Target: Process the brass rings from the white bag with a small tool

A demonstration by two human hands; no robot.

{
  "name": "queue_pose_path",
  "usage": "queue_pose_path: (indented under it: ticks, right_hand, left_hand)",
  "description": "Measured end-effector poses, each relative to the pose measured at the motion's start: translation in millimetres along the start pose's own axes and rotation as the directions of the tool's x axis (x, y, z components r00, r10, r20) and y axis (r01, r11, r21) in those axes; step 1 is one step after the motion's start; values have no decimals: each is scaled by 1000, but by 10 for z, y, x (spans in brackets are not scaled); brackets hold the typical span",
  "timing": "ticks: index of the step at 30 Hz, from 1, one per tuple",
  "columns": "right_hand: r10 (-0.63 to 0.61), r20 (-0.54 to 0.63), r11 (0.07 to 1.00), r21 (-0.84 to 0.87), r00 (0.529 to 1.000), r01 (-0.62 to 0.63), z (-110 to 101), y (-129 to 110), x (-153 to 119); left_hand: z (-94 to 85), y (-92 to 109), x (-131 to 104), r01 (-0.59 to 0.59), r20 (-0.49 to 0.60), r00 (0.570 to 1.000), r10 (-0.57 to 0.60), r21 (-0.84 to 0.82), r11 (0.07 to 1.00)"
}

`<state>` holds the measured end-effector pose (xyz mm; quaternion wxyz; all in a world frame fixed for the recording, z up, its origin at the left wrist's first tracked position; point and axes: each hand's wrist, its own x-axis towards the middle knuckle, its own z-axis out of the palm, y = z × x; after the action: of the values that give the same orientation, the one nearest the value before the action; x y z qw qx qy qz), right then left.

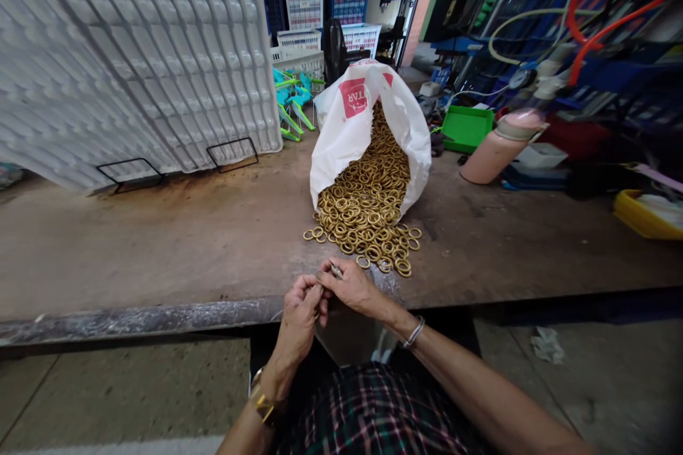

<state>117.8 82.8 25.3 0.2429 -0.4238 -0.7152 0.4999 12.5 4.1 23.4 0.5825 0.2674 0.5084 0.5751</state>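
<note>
Head view: right hand (351, 287) grips small pointed tool (336, 270); left hand (299, 314) fingers curled, contents unclear. Bag (335, 146) opens toward worktop (186, 249) front edge, likely keeping rings (366, 217) reachable.

Brass-col. rings (368, 217), wht bag (339, 142) w/ red print (353, 97), dk plaid shirt (368, 412), grn tray (467, 126)

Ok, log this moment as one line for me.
right hand: holding slim pointed item | left hand: up against right hand, contents unclear | gold-coloured rings: spilling from white bag onto table
</note>
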Motion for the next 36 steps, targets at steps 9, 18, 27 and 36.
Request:
queue_pose_path:
  ticks: [9, 18, 27, 36]
  right_hand:
    - [-9, 7, 999, 31, 1000, 9, 12, -32, 8]
    - [-67, -48, 990, -128, 997, 60, 15, 43, 2]
    - [-133, -55, 849, -522, 990, 85, 31, 120, 61]
    - [-14, -74, 594, -803, 997, -51, 129, -109, 509]
  left_hand:
    - [-35, -19, 7, -1, 20, 1000, 2, -70, 998]
    - [-32, -40, 9, 7, 19, 1000, -6, -76, 997]
    - [-48, -5, -5, 46, -23, 998, -53, -235, 971]
    - [-110, 35, -7, 92, -60, 990, -127, -403, 910]
